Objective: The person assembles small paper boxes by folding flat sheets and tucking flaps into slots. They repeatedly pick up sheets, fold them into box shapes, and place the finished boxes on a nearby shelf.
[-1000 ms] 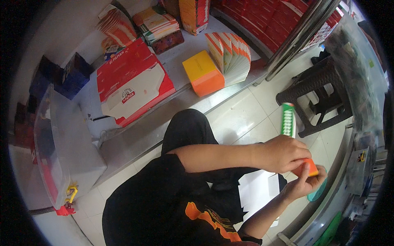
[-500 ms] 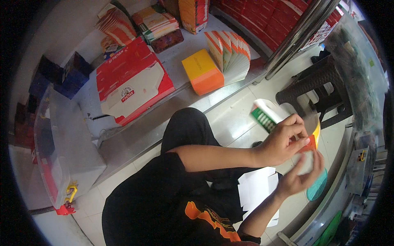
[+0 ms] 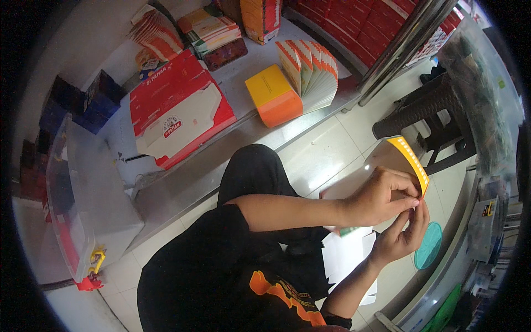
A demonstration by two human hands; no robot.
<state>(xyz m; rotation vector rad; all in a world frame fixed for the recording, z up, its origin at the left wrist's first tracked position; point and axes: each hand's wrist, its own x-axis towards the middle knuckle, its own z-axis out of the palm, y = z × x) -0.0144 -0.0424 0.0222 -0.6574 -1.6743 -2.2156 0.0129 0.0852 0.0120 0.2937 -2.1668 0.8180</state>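
Pinches the lower end of a curved, yellow-edged card piece (image 3: 411, 161) between thumb and fingers of the left hand (image 3: 380, 192), toward four o'clock, above the tiled floor (image 3: 323, 166). Holds the bunched fingertips of the right hand (image 3: 402, 235) at the same spot; cannot tell whether gripping card or merely touching. Appears busy working that end by fingertip; seems to call next for a steady left pinch and a clear hold for the right.

Has a white unfolded carton (image 3: 343, 254) below the hands, between four and five o'clock, and a round teal object (image 3: 428, 246) near four. Shows, farther off, a dark stool (image 3: 423, 105) toward half past two and a grey ledge (image 3: 232, 86), bearing a yellow-and-orange box (image 3: 275, 97) at twelve, a fan of cards (image 3: 315, 74) just beside it, and a red-and-white carton (image 3: 182, 110) at ten. Takes in stacked red boxes (image 3: 348, 22) toward one, beyond a metal pole (image 3: 409, 52).
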